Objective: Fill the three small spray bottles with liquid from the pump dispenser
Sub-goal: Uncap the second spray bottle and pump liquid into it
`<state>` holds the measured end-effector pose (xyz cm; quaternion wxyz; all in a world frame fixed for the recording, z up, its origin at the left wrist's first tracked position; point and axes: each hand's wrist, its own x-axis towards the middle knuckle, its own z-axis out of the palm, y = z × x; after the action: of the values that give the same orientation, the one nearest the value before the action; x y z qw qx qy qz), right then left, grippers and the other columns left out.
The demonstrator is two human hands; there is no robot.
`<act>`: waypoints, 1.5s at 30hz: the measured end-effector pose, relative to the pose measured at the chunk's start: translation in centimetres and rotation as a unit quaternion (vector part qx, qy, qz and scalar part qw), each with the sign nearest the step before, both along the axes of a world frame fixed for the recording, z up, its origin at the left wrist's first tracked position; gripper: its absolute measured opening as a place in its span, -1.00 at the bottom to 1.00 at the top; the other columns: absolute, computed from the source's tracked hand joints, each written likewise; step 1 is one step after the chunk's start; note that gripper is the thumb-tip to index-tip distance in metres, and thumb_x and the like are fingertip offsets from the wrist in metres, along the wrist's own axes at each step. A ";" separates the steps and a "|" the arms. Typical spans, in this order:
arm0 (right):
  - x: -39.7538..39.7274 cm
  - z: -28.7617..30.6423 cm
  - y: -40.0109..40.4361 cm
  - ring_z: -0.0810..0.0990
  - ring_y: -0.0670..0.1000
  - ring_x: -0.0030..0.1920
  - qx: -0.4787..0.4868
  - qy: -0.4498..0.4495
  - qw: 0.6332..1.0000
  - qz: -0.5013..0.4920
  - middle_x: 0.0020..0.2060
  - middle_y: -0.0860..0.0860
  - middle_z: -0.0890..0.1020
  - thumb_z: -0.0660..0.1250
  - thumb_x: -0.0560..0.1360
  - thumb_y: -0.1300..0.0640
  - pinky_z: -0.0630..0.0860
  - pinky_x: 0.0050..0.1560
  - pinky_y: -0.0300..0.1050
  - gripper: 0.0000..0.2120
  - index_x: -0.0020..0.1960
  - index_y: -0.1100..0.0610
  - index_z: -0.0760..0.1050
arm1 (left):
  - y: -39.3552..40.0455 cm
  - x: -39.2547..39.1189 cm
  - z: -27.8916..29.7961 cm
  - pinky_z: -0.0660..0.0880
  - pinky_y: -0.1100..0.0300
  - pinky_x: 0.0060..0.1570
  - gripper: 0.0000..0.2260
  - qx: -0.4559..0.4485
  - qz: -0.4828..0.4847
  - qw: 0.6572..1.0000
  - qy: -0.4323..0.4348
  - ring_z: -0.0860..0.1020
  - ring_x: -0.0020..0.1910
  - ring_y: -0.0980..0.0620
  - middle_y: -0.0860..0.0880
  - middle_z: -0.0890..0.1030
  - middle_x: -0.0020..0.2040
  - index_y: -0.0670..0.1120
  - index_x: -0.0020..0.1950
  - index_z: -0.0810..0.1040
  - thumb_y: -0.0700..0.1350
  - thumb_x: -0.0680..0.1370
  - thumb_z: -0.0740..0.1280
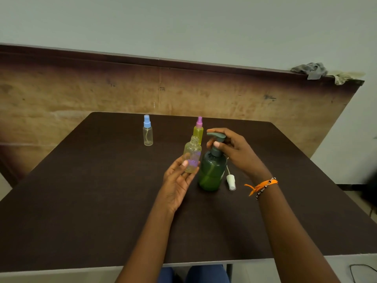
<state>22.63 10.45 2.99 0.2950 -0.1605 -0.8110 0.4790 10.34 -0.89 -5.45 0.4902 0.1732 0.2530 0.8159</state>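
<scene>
My left hand [177,180] holds an uncapped clear spray bottle [192,153] with a purple label, tilted, its mouth just left of the pump's spout. My right hand [230,148] rests on the head of the green pump dispenser [212,170], which stands on the dark table [81,190]. The bottle's white spray cap [231,181] lies on the table right of the dispenser. A bottle with a pink cap [199,129], filled with yellow liquid, stands behind. A clear bottle with a blue cap [147,130] stands farther left.
A brown wooden board [81,88] leans against the wall behind the table. Grey rags [312,70] hang on its top right corner. My knees show below the table's front edge.
</scene>
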 end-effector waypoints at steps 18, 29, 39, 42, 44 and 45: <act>-1.5 -1.6 -4.7 0.58 0.13 -0.01 0.412 0.030 0.841 -0.349 -0.03 0.18 0.60 0.02 0.43 0.22 0.55 -0.07 -0.12 -0.58 0.09 0.33 0.57 | 0.6 0.4 0.6 0.55 0.30 -0.08 -0.66 -0.005 0.028 0.997 0.065 0.63 0.02 0.04 -0.10 0.65 0.05 -0.17 0.17 0.52 -0.24 0.40 0.37; -2.5 -3.1 -2.8 0.49 0.10 -0.25 0.468 0.084 0.785 -0.397 -0.27 0.16 0.52 0.17 0.48 0.34 0.47 -0.29 -0.08 -0.82 -0.16 0.32 0.55 | 0.9 -0.5 0.6 0.56 0.28 -0.09 -0.71 0.020 0.039 0.999 0.025 0.64 0.01 0.03 -0.12 0.64 0.06 -0.18 0.16 0.50 -0.23 0.44 0.36; -2.6 -2.1 -2.6 0.45 0.09 -0.25 0.490 0.055 0.775 -0.395 -0.28 0.15 0.52 0.25 0.36 0.44 0.44 -0.34 -0.09 -0.88 -0.20 0.29 0.52 | 1.6 -1.5 1.0 0.57 0.29 -0.10 -0.60 0.015 0.040 0.998 0.038 0.65 -0.06 0.09 -0.06 0.69 -0.06 -0.21 0.10 0.51 -0.09 0.32 0.44; -2.7 -3.0 -2.2 0.38 0.04 -0.23 0.488 0.080 0.774 -0.395 -0.29 0.15 0.51 0.17 0.43 0.39 0.41 -0.31 -0.11 -0.84 -0.20 0.30 0.52 | 1.8 -1.7 0.4 0.57 0.29 -0.11 -0.32 0.019 0.039 0.998 0.040 0.65 -0.06 0.09 -0.05 0.69 -0.06 -0.18 0.06 0.53 0.08 0.07 0.63; -2.7 -2.9 -2.1 0.41 0.06 -0.26 0.495 0.079 0.773 -0.389 -0.30 0.14 0.50 0.17 0.42 0.41 0.41 -0.33 -0.11 -0.84 -0.22 0.29 0.51 | 1.9 -1.8 0.3 0.57 0.30 -0.14 -0.25 0.017 0.046 0.998 0.035 0.65 -0.08 0.10 -0.05 0.69 -0.08 -0.17 0.06 0.53 0.12 -0.02 0.65; -2.6 -2.6 -2.1 0.43 0.08 -0.28 0.499 0.075 0.773 -0.384 -0.31 0.14 0.50 0.19 0.41 0.42 0.43 -0.34 -0.10 -0.85 -0.23 0.29 0.51 | 2.0 -1.7 0.3 0.57 0.31 -0.15 -0.23 0.015 0.049 0.998 0.032 0.65 -0.08 0.10 -0.05 0.69 -0.08 -0.17 0.06 0.53 0.12 -0.03 0.65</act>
<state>20.04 8.39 0.38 0.5532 -0.2525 -0.7821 -0.1360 8.59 1.09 -5.10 0.4383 0.1939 0.2650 0.8367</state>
